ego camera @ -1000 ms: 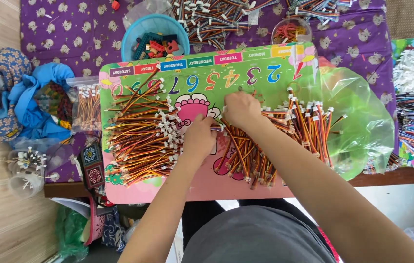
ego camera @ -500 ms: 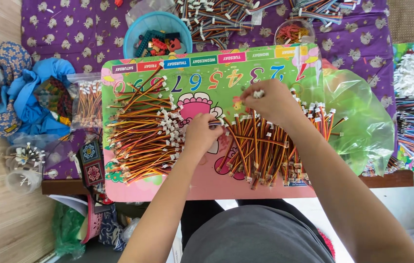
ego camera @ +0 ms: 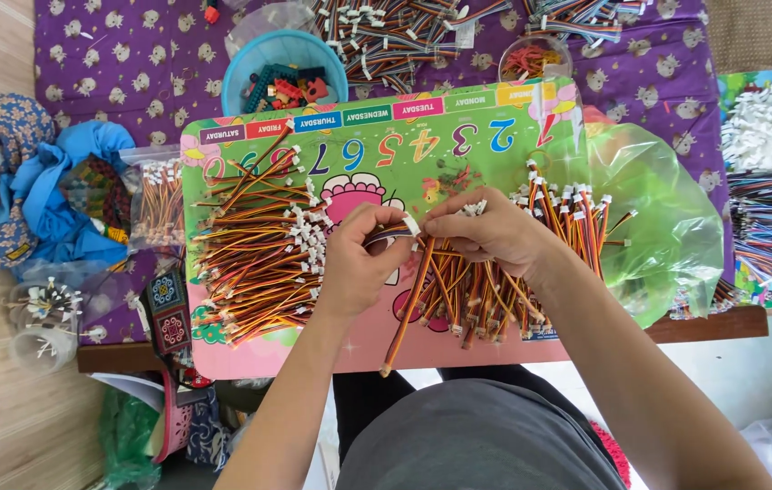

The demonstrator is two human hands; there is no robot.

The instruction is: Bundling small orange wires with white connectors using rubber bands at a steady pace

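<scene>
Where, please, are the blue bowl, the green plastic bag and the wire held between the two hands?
blue bowl point(ego camera: 242, 74), head view, on its left rim.
green plastic bag point(ego camera: 667, 218), head view, on its crinkled middle.
wire point(ego camera: 408, 299), head view, midway down its hanging length.

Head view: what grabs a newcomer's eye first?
The bright green-and-pink board across the middle, covered in orange-red wire leads: a neat pile on its left, a looser heap on its right. At centre, the left hand and right hand together pinch one wire lead. A blue bowl of small parts sits behind.
</scene>
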